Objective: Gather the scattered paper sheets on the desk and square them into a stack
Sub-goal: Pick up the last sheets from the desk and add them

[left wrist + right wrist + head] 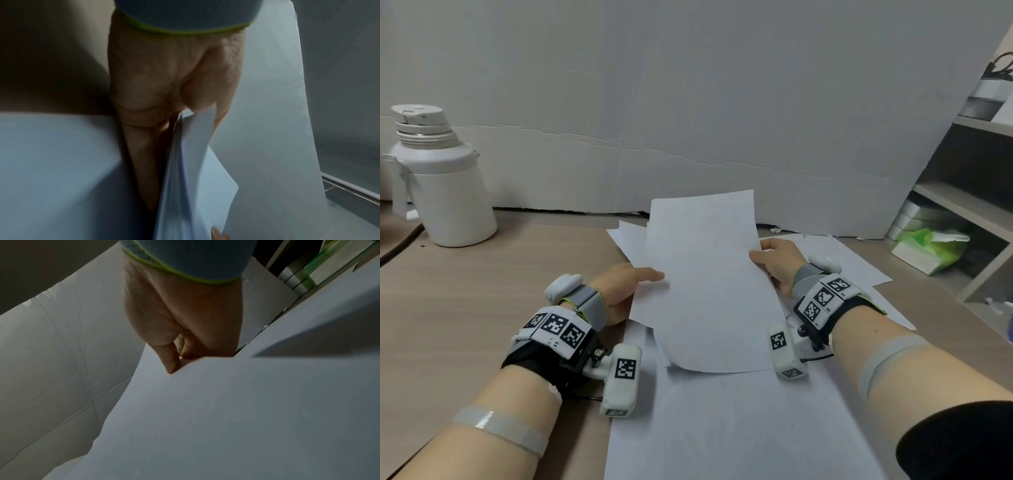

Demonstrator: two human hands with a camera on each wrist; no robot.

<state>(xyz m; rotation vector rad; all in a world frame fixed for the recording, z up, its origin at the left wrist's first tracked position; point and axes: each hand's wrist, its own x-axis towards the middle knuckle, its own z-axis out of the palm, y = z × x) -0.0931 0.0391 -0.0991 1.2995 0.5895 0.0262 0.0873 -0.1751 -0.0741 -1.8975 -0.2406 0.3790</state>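
Sheets (709, 281), thin and limp, judged light and prone to sliding apart: bundle held raised over the table (482, 301), gripped at its side edges by left hand (619, 294) and right hand (779, 262), fingers curled round. More paper (739, 428) lies beneath. Jug (441, 181) far left, shelf (969, 205) right; room remains near.

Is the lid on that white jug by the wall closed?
No: in the head view the white jug stands at the desk's far left with its flip lid tilted open above the threaded neck.

white jug (443, 186), shelf unit (969, 205) — green packet (928, 248)
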